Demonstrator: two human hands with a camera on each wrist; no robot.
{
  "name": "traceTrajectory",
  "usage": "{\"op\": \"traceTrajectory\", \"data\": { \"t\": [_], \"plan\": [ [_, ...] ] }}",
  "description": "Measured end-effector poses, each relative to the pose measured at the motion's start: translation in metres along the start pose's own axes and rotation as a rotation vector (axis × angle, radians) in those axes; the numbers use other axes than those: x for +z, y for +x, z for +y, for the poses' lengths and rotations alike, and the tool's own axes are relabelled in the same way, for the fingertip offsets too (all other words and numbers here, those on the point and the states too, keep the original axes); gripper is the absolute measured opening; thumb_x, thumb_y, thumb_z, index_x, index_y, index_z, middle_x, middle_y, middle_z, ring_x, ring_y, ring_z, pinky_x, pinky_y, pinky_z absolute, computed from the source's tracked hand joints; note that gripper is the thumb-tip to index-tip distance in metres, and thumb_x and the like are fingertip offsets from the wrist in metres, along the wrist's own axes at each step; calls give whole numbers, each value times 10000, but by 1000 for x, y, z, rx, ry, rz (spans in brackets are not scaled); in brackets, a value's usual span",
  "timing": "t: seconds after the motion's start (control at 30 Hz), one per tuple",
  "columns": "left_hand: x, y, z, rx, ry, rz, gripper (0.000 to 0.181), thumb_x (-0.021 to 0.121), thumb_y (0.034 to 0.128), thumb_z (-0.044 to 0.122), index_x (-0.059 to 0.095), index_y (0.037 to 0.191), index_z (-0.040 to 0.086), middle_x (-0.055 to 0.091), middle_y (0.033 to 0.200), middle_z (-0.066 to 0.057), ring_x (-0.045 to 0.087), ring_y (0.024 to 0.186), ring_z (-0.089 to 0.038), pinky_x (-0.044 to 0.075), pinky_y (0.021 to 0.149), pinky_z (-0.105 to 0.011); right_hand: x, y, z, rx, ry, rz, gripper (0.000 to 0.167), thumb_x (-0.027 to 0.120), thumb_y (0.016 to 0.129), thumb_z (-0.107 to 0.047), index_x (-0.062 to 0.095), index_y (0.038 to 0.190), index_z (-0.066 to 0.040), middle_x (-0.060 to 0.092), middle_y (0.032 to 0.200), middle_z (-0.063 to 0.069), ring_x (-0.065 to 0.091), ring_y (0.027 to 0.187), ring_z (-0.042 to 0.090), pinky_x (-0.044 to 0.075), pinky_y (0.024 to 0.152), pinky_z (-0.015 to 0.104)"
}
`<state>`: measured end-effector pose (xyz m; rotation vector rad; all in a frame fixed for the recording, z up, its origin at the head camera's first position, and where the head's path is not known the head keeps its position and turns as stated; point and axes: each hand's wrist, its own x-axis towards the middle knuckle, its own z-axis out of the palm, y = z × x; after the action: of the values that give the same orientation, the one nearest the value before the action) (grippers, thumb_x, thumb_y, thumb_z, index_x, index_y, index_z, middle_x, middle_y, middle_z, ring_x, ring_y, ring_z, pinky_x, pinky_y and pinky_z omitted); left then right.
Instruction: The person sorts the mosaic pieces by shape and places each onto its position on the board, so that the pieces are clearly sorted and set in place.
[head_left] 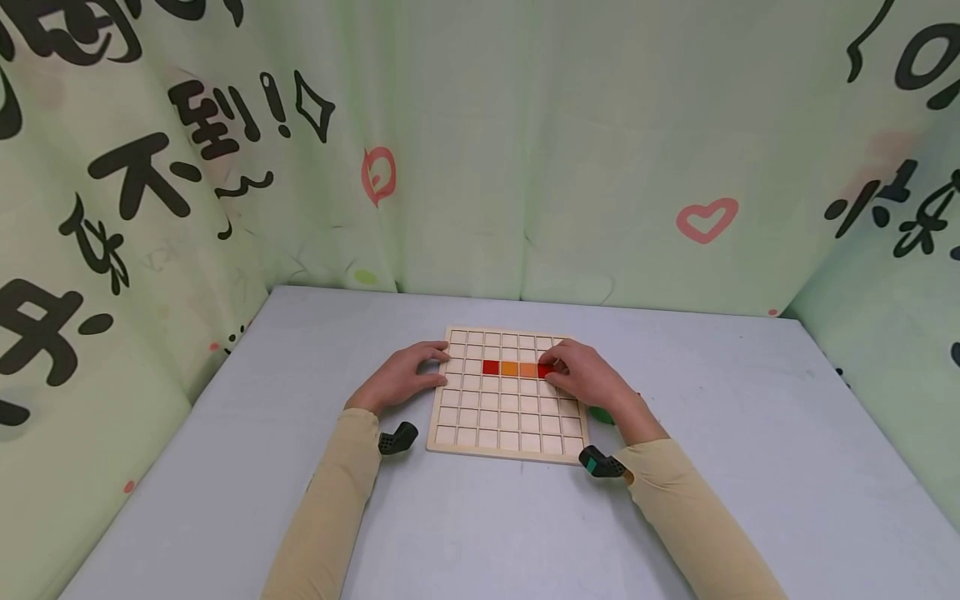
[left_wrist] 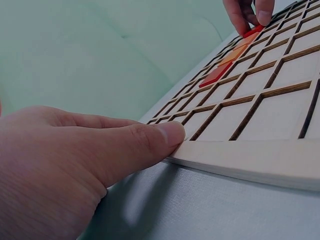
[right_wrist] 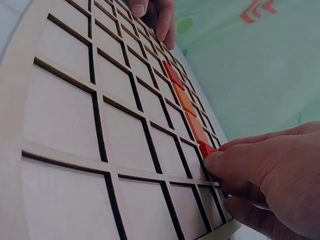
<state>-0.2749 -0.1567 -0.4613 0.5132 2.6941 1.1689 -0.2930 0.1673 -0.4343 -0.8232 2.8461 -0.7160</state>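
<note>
Board [head_left: 508, 421] of pale wood lies flat on the white table [head_left: 465, 525], and in my head view I have both hands at it. The left hand [head_left: 401, 375] rests spread against the board's left edge, pinching nothing; I take it to be placed there so the board cannot slide. The right hand [head_left: 588, 375] reaches over the upper right of the grid, its fingertips pinching a red tile [head_left: 543, 371] at the right end of a short row. Next to that tile come two orange tiles [head_left: 509, 369], then another red one [head_left: 491, 367] at the left end. Something green [head_left: 602, 415] shows just beyond the board's right edge, too covered for me to name.

My left wrist view gives me the left thumb [left_wrist: 170, 134] lying nearly straight on the rim, which I read as a light steadying touch. Farther off, the coloured tiles run in one line and seem to stand slightly above the wooden dividers.

From my right wrist view, the right thumb meets the end tile and hides much of it; so low a pinch suggests care in lining it up with its square. Whether it sits fully down I cannot tell. The tiles look flat, square and smooth, and the dividers have dark sides
</note>
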Motion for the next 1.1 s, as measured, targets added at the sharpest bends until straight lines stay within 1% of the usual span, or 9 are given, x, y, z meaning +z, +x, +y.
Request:
{"op": "traceTrajectory", "data": {
  "t": [0.13, 0.4, 0.57, 0.87, 1.1],
  "plan": [
    [0, 0, 0, 5, 1, 2, 411, 710, 911, 206, 614, 1277, 45, 432, 1509, -43, 324, 1428, -247, 290, 1176, -391, 0, 0, 0, 4, 3, -1, 205, 650, 919, -48, 672, 1116, 5, 617, 1077, 126, 594, 945, 262, 540, 853, 428],
    [0, 1, 0, -7, 4, -5, 413, 709, 912, 207, 612, 1281, 48, 427, 1513, -39, 318, 1431, -245, 289, 1177, -391, 1, 0, 2, 18, 6, -4, 198, 656, 923, -77, 676, 1109, -11, 616, 1066, 107, 590, 944, 250, 540, 858, 418],
    [-1, 0, 1, -9, 6, -7, 416, 711, 911, 208, 612, 1282, 49, 425, 1514, -39, 318, 1432, -244, 287, 1178, -388, 0, -1, 2, 21, 7, -9, 200, 653, 923, -73, 675, 1108, -1, 614, 1071, 115, 591, 942, 254, 542, 858, 421],
    [0, 0, -1, 31, 22, 12, 403, 700, 916, 187, 610, 1275, 26, 437, 1503, -73, 339, 1416, -280, 312, 1162, -410, 0, -1, 3, 22, 11, 11, 187, 649, 929, -67, 685, 1099, 2, 615, 1075, 127, 597, 936, 257, 542, 853, 425],
    [-1, -1, 1, 9, -3, 0, 417, 707, 913, 204, 609, 1285, 42, 428, 1512, -45, 326, 1427, -249, 297, 1173, -388, 0, 0, 1, 27, 20, 1, 197, 649, 937, -81, 683, 1119, -14, 609, 1094, 114, 585, 944, 248, 536, 858, 419]
  ]
}}
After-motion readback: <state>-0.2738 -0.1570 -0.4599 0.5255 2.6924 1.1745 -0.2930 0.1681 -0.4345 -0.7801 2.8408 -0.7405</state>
